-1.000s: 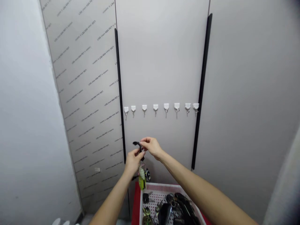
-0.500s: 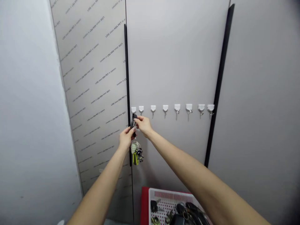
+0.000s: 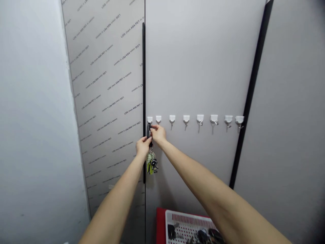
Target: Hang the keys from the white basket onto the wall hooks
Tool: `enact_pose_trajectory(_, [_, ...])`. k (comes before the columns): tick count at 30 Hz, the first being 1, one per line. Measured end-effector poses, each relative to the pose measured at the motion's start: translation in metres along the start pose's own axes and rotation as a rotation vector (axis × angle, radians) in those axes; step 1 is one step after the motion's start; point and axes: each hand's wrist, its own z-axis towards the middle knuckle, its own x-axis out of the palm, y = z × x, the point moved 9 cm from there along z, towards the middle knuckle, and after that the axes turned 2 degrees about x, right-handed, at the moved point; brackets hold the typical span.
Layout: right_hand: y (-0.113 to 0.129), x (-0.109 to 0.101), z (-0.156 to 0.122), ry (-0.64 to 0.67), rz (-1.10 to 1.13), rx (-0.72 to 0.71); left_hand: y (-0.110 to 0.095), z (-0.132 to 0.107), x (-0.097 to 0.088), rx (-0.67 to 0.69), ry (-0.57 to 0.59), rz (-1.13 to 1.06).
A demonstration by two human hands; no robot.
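Both hands hold a keychain up against a grey cabinet door. My right hand (image 3: pixel 158 133) pinches its black strap (image 3: pixel 148 129) just below the leftmost white hook (image 3: pixel 149 120). My left hand (image 3: pixel 143 146) grips the keychain lower down. Its charms (image 3: pixel 151 163), a green piece and a small black-and-white figure, dangle beneath my left hand. Whether the strap sits on the hook I cannot tell. To the right runs a row of several more white hooks (image 3: pixel 200 118), all bare.
A white perforated basket (image 3: pixel 189 221) with more keys and dark keychains stands on a red surface (image 3: pixel 160 225) at the bottom. Black vertical handles (image 3: pixel 251 91) edge the door. A film-covered panel (image 3: pixel 109 88) and a white wall (image 3: pixel 33 118) lie to the left.
Both hands rose with the keychain from above the basket to the leftmost hook. In the last half second they barely moved; the view shifted up and left.
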Motion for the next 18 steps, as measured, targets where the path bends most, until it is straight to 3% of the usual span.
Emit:
enact_pose_trajectory(6, [-0.013, -0.002, -0.004, 0.015, -0.077, 0.024, 0.014, 0.001, -0.002, -0.007, -0.037, 0.165])
enact_pose_trajectory(12, [-0.011, -0.013, -0.012, 0.062, -0.049, -0.031, 0.016, -0.002, -0.008, -0.025, -0.087, 0.21])
enact_pose_trajectory(15, [-0.018, -0.027, -0.026, 0.117, -0.036, -0.045, 0.015, -0.016, -0.022, -0.042, -0.151, 0.229])
enact_pose_trajectory(18, [-0.045, -0.049, -0.053, 0.186, -0.042, -0.002, 0.021, -0.044, -0.031, -0.03, -0.176, 0.183])
